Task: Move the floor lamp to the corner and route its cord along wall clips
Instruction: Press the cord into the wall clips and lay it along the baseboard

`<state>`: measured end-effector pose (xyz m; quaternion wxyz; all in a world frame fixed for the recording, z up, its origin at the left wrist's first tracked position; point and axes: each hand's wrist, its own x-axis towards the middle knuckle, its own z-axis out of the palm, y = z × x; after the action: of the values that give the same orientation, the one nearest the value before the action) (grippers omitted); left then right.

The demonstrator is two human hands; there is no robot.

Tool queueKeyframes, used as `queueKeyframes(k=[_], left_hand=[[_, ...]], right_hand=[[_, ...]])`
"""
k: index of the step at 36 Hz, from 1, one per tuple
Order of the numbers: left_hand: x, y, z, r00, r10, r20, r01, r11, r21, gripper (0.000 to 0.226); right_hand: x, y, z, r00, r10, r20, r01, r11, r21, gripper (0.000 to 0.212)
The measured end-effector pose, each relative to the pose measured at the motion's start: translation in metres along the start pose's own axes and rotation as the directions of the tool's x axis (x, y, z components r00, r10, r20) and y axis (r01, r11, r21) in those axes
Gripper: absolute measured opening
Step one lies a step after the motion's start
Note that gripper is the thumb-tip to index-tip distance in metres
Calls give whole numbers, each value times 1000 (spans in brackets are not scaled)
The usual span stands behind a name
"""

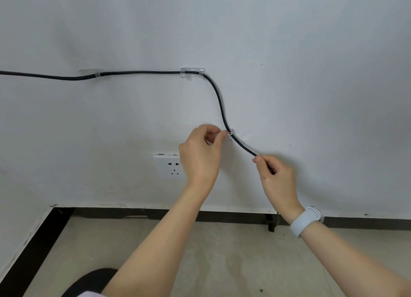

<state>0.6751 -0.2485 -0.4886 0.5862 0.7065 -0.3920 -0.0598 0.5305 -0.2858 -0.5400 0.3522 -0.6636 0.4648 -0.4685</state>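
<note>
A black cord (142, 72) runs along the white wall from the left edge through a clear clip (97, 74) and a second clear clip (192, 72), then bends down to a third clear clip (230, 132). My left hand (200, 156) pinches at that third clip where the cord passes through it. My right hand (275, 176) grips the cord just below and right of the clip, holding it taut. The lamp itself is out of view.
A white wall socket (169, 166) sits below the clips, partly behind my left hand. A black skirting board (133, 213) meets the tiled floor (222, 252). The room corner lies at the lower left. A dark plug-like piece (270, 224) hangs near the skirting.
</note>
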Motion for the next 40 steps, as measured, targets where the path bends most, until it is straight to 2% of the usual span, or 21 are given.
queueKeyframes(k=[5,9,15,18,20,22,24,26,28,31,32,36,40], left_hand=[[-2,-2,-1,999,51,8,-51,999,-10,6],[3,-12,-13,994,100,44,-99,995,-35,11],[8,-47,-39,989,89,120,-87,996,-19,13],[-2,-70,-46,964,46,263,-78,990,114,12],[-12,-88,-48,876,-18,483,-99,971,216,12],[-26,-105,-50,726,-138,673,-92,951,294,18],[-41,-121,-48,600,-247,761,7,953,303,39],[-55,-132,-45,499,-294,815,183,955,233,54],[-64,-138,-41,442,-286,850,306,939,158,50],[-67,-141,-37,466,-260,846,285,949,135,13],[-66,-142,-37,473,-260,842,281,950,136,12],[-63,-151,-48,469,-301,831,313,936,162,35],[-60,-171,-68,519,-358,776,292,928,232,38]], right_hand=[[3,1,15,983,155,103,-153,988,-22,29],[5,-6,35,946,265,188,-285,954,89,23],[0,-12,57,900,268,343,-342,923,176,23],[1,-12,61,901,232,367,-312,934,174,22],[2,-12,64,902,185,390,-251,960,126,22],[4,-12,67,900,154,407,-199,977,70,24],[6,-13,69,902,148,405,-194,978,76,27],[7,-14,74,907,160,391,-231,963,140,28],[5,-14,76,914,169,370,-251,950,187,24],[1,-12,76,926,184,331,-266,939,220,19],[-1,-10,74,930,195,313,-272,935,227,19],[-4,2,64,951,242,193,-281,937,208,18],[-2,13,50,979,197,53,-202,974,108,18]])
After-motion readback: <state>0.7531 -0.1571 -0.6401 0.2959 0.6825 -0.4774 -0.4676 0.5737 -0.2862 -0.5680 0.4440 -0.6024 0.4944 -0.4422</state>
